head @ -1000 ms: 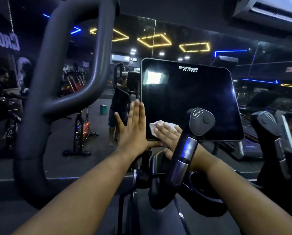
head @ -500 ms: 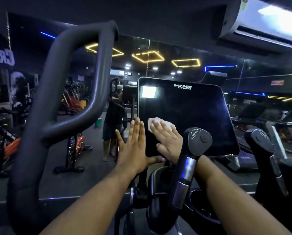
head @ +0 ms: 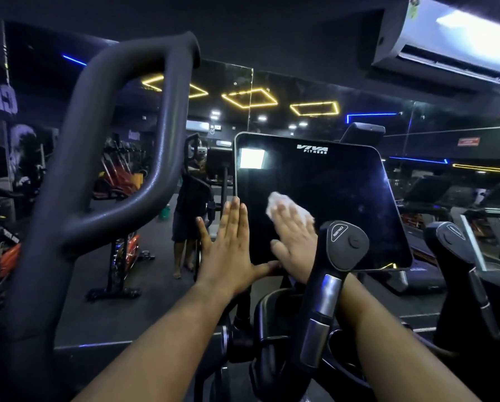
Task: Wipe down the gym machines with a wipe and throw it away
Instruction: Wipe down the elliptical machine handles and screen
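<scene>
Right grip [head: 293, 236] flat on white wipe [head: 274, 200] against dark console screen [head: 330, 198], left grip [head: 231, 245] just beside, straight-fingered, bracing screen's left edge

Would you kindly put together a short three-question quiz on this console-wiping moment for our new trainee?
1. True or false: the right hand presses the white wipe flat against the console screen.
2. What does the left hand touch? A) the big curved handlebar B) the screen's left edge C) the resistance knob
3. Fill in: the brand above "FITNESS" on the screen reads ____.

Key:
1. True.
2. B, with straight fingers along the edge and thumb under the bottom edge.
3. VIVA.
</scene>
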Action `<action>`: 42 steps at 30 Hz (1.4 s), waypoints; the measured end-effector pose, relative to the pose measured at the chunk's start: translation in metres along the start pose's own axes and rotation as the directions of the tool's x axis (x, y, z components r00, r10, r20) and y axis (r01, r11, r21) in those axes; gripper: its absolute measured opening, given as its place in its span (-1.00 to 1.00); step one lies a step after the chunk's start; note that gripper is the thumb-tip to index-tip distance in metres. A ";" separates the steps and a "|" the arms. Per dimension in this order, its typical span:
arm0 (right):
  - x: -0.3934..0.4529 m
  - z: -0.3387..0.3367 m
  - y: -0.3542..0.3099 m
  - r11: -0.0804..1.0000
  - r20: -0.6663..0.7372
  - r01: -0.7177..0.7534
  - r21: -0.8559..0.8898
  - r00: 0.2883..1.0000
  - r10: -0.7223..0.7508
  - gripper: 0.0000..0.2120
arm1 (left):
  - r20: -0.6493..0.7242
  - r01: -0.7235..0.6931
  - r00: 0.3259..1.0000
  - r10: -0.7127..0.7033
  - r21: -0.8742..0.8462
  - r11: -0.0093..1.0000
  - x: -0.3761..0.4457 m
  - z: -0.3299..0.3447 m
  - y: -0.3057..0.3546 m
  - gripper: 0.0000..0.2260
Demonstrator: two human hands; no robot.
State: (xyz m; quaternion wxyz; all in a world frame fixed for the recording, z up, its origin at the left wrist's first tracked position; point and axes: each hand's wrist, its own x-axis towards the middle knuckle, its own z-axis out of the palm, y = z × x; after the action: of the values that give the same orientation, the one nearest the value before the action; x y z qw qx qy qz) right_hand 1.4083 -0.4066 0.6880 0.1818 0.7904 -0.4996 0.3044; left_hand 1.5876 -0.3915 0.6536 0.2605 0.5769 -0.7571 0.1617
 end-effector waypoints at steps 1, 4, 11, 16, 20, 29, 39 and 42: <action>0.002 -0.002 -0.016 0.997 0.070 0.077 0.008 0.995 -0.078 -0.16 | -0.002 -0.002 1.000 0.002 0.012 1.000 0.000 0.000 0.000 0.16; 0.044 -0.021 0.009 0.982 0.170 0.182 -0.058 0.971 -0.170 -0.24 | -0.012 -0.004 1.000 0.004 0.011 1.000 -0.001 0.000 0.000 0.18; 0.060 -0.048 0.123 0.899 -0.043 -0.438 -0.006 0.898 0.438 -0.29 | -0.020 -0.022 1.000 0.022 -0.002 1.000 0.000 0.000 -0.002 0.17; 0.024 -0.014 0.028 0.983 -0.011 -0.176 0.042 0.984 0.177 -0.31 | -0.027 -0.018 0.999 0.018 0.006 1.000 0.000 0.001 -0.001 0.16; -0.040 0.003 0.012 0.967 0.048 0.256 -0.001 0.966 -0.255 -0.30 | -0.041 -0.016 0.999 0.017 0.019 1.000 0.000 0.002 -0.003 0.11; -0.080 -0.028 0.074 0.978 0.049 -0.199 0.061 0.979 0.196 -0.31 | -0.062 -0.013 0.998 0.017 0.063 0.998 -0.002 0.002 0.000 0.14; -0.102 -0.005 0.039 0.988 0.095 0.123 0.095 0.987 -0.133 -0.40 | -0.104 -0.121 0.985 0.137 0.152 0.981 -0.005 0.004 0.000 -0.05; -0.114 -0.010 0.076 0.998 0.068 0.061 0.005 0.996 -0.061 -0.44 | -0.113 -0.243 0.954 0.279 0.257 0.935 -0.007 0.008 0.008 -0.09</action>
State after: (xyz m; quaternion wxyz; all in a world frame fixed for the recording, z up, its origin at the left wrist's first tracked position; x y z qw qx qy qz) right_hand 1.3011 -0.3559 0.6188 0.1727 0.8154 -0.4807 0.2724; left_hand 1.5796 -0.3882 0.6439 0.2201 0.4846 -0.7805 0.3278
